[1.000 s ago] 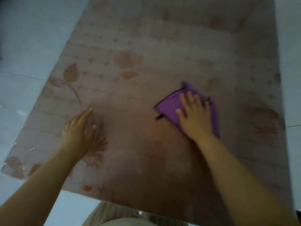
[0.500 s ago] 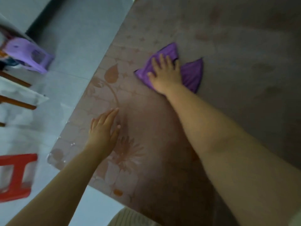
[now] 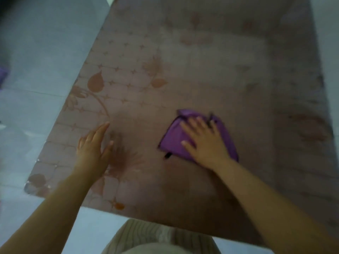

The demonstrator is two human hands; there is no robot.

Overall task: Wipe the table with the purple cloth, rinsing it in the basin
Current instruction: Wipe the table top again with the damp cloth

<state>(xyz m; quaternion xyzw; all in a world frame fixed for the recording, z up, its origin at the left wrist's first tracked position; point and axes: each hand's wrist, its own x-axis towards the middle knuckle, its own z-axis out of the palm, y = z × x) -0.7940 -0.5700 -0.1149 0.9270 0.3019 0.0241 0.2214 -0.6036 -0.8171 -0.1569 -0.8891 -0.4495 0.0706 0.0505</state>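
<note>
So the bench (image 3: 201, 70) fills most of the view, a pinkish top with a leaf-and-flower print, and pale floor tiles (image 3: 45, 52) run down its left side and along the near edge. Both bare forearms reach in from the near side.

The purple cloth (image 3: 174, 138) sits a bit right of centre on the bench, in the nearer half, crumpled into a rough wedge. It's widest left to right, with a point poking toward the far side. The right hand (image 3: 203, 142) is planted right on top of it, and the grip is released: fingers (image 3: 200, 123) straight and fanned out, palm pressing the cloth flat, nothing curled round it. Cloth shows past the hand on the left, the far side and the right, so it's pretty much centred under the palm.

The left hand (image 3: 93, 149) is well apart from the cloth, over to the left. It lies flat on the bench with straight fingers, holding nothing, and looks like it's bracing.

There's a small black tag (image 3: 167, 155) at the cloth's near-left corner.

My read is that it's mid-wipe and the right hand is the obvious one to push with. The cloth goes whichever way the palm slides. The basin isn't in view, so a rinse would mean bunching the cloth up first.
</note>
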